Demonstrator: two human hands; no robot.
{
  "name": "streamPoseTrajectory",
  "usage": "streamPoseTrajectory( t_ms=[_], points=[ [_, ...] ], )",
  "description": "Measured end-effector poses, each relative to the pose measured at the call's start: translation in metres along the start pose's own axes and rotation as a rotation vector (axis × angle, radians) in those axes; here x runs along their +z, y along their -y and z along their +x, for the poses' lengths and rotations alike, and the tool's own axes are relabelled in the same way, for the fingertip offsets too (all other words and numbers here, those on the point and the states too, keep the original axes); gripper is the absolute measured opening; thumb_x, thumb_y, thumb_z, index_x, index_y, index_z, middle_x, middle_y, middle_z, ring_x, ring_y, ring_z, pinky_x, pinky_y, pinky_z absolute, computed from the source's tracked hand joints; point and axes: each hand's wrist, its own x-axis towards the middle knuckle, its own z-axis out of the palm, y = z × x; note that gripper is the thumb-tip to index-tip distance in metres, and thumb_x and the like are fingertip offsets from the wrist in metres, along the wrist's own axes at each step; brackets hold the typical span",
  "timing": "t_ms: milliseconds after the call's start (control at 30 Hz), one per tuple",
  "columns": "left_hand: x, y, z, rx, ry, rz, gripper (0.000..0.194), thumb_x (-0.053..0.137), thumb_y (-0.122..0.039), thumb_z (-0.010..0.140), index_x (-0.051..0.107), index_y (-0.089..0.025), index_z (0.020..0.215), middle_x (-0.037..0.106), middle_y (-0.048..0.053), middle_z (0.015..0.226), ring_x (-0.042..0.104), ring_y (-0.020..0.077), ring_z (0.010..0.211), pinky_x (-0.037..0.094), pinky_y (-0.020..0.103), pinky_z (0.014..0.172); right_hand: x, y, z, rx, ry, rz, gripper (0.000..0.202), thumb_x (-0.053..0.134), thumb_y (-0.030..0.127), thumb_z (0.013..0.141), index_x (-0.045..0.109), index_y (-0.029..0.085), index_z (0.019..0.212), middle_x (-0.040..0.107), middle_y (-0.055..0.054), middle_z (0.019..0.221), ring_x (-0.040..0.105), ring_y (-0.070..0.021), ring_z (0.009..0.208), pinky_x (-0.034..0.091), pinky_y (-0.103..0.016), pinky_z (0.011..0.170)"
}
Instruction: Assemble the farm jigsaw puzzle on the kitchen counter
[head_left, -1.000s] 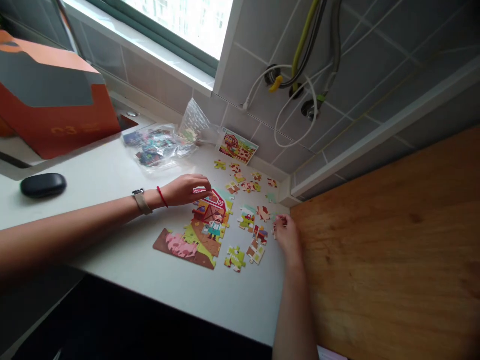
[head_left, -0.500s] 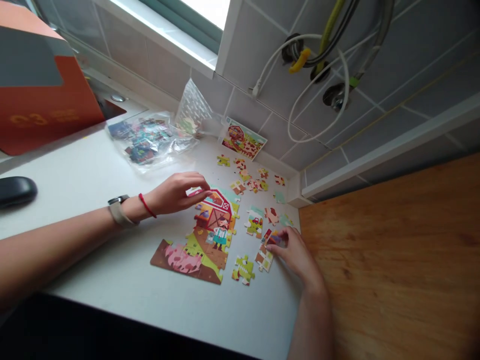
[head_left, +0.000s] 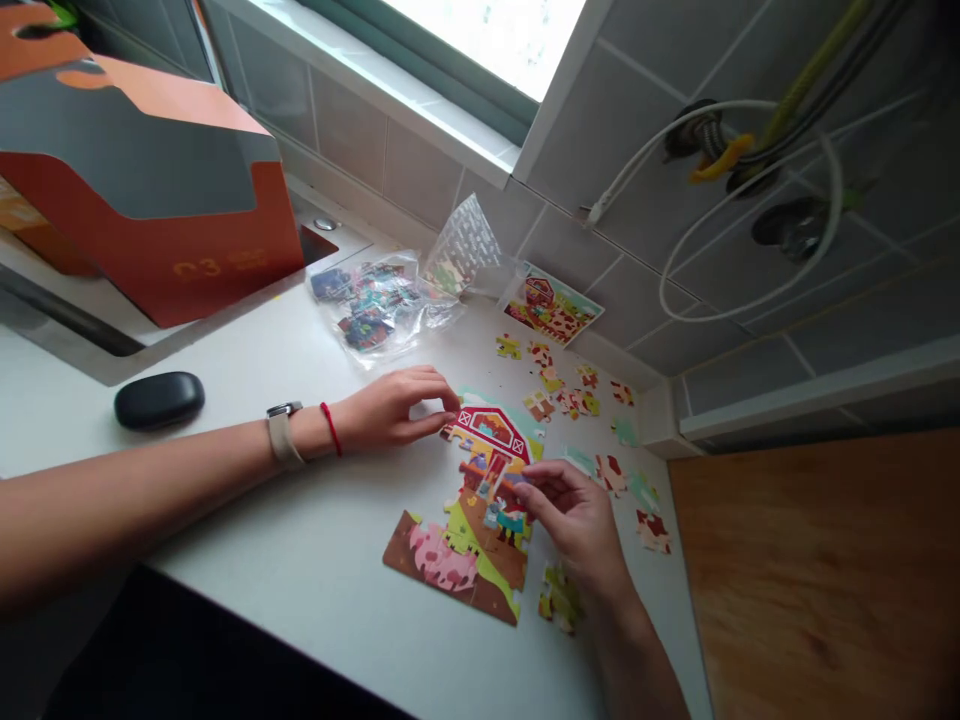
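A partly joined jigsaw puzzle (head_left: 487, 590) lies on the white tabletop, showing a red barn, a farmer figure and a pink pig. My right hand (head_left: 581, 515) pinches a jigsaw piece (head_left: 491, 476) between thumb and fingers, tilted over the barn and the figure. Whether this piece touches the puzzle below I cannot tell. At the barn's left edge is my left hand (head_left: 401, 408), its thumb and fingers curled into a pinch; what is between the tips is hidden. Beside my right wrist lies a green piece (head_left: 559, 600), partly covered.
Several loose pieces (head_left: 577, 402) lie beyond and right of the puzzle. A picture card (head_left: 551, 305) leans on the tiled wall. Clear plastic bags (head_left: 379, 305) of pieces, a black mouse (head_left: 159, 400) and an orange box (head_left: 225, 262) stand left. Cables (head_left: 667, 270) hang above.
My right hand has moved left from the loose pieces to over the puzzle, carrying a piece. My left hand stays by the barn's left edge. The view has shifted, with everything lying further right.
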Motion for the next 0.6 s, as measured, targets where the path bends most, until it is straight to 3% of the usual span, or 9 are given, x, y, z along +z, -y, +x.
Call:
streamPoseTrajectory(
  t_ms=[67, 167, 300, 433, 600],
  points=[
    [0.0, 0.001, -0.003, -0.035, -0.002, -0.077, 0.015, 0.059, -0.027, 0.105, 0.07, -0.018, 0.103, 0.074, 0.008, 0.096, 0.066, 0.0192, 0.089, 0.052, 0.034, 0.086, 0.024, 0.005, 0.007, -0.06, 0.047, -0.128, 0.026, 0.079, 0.044, 0.087, 0.073, 0.022, 0.099, 0.077, -0.005, 0.089, 0.074, -0.0203, 0.074, 0.061, -0.032, 0.069],
    [-0.002, 0.003, -0.008, -0.062, 0.029, -0.11, 0.014, 0.059, -0.026, 0.104, 0.07, -0.018, 0.105, 0.072, 0.009, 0.1, 0.065, 0.021, 0.096, 0.052, 0.036, 0.091, 0.041, 0.006, 0.015, -0.24, 0.017, -0.427, 0.015, 0.072, 0.032, 0.094, 0.075, 0.023, 0.105, 0.074, -0.007, 0.101, 0.071, -0.0197, 0.08, 0.061, -0.034, 0.075],
    [-0.015, 0.013, -0.014, -0.046, 0.145, -0.007, 0.023, 0.064, -0.037, 0.102, 0.071, -0.019, 0.115, 0.07, 0.013, 0.115, 0.063, 0.0265, 0.11, 0.051, 0.042, 0.1, 0.041, -0.004, 0.015, -0.438, 0.003, -0.61, 0.012, 0.069, 0.026, 0.096, 0.074, 0.024, 0.107, 0.069, -0.009, 0.114, 0.069, -0.024, 0.104, 0.06, -0.038, 0.091],
    [-0.025, 0.021, -0.02, -0.023, 0.258, 0.12, 0.055, 0.076, -0.06, 0.09, 0.068, -0.022, 0.13, 0.062, 0.017, 0.138, 0.052, 0.0385, 0.135, 0.045, 0.054, 0.111, 0.037, -0.011, 0.012, -0.497, 0.072, -0.696, 0.02, 0.068, 0.025, 0.097, 0.072, 0.026, 0.117, 0.067, -0.009, 0.118, 0.067, -0.0248, 0.11, 0.059, -0.04, 0.095],
    [-0.017, 0.017, -0.026, -0.055, 0.307, 0.177, 0.042, 0.07, -0.055, 0.097, 0.069, -0.029, 0.131, 0.057, 0.014, 0.148, 0.045, 0.0386, 0.144, 0.04, 0.058, 0.117, 0.039, -0.012, 0.01, -0.496, 0.07, -0.746, 0.026, 0.067, 0.028, 0.098, 0.074, 0.028, 0.123, 0.065, -0.011, 0.125, 0.067, -0.0264, 0.108, 0.061, -0.043, 0.09]
  ],
)
